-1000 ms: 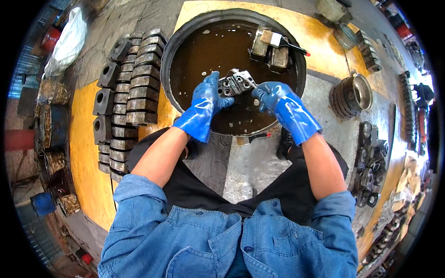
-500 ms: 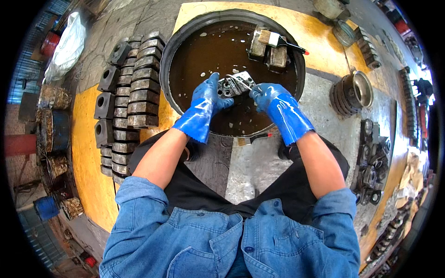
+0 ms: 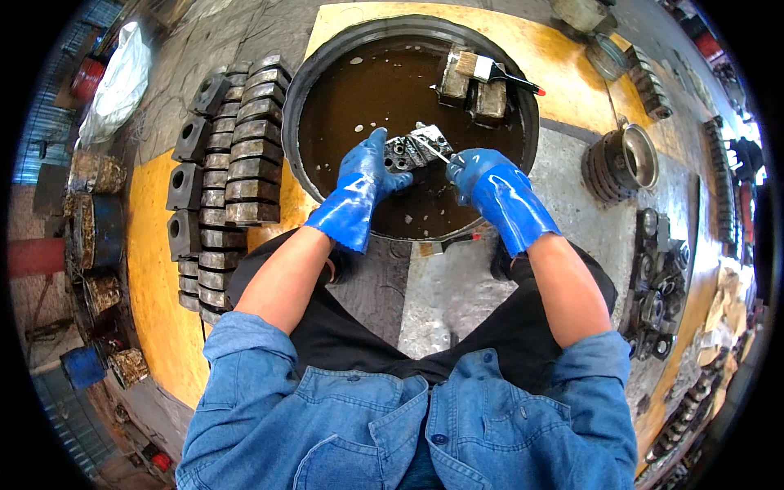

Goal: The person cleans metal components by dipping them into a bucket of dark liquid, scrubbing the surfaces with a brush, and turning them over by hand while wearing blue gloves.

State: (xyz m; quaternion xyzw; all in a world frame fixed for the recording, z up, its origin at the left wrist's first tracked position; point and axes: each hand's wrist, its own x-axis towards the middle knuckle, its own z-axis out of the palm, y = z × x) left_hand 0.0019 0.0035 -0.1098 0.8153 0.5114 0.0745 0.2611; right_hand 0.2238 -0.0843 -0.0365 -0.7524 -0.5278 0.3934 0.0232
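Observation:
My left hand [image 3: 364, 169], in a wet blue rubber glove, is closed on a metal block with round holes [image 3: 399, 152]. It holds the block over dark liquid in a wide round tub [image 3: 293, 135]. My right hand [image 3: 478, 175], gloved the same way, grips a thin pale rod [image 3: 433, 149] whose far end lies across the block's top. The rod's tip is too small to make out. Behind my right hand, a paintbrush [image 3: 485, 69] with a black handle rests on metal blocks [image 3: 490, 102] in the tub.
Rows of heavy metal blocks [image 3: 253, 155] stand left of the tub. To the right are a ringed metal cylinder [image 3: 608, 167] and several ring-shaped parts [image 3: 651, 302]. Another brush [image 3: 433, 248] lies by the tub's near edge. Drums [image 3: 102, 229] line the far left.
My right hand has shifted slightly right and toward me, drawing the rod back with it so more of it shows. My left hand and the block have hardly moved.

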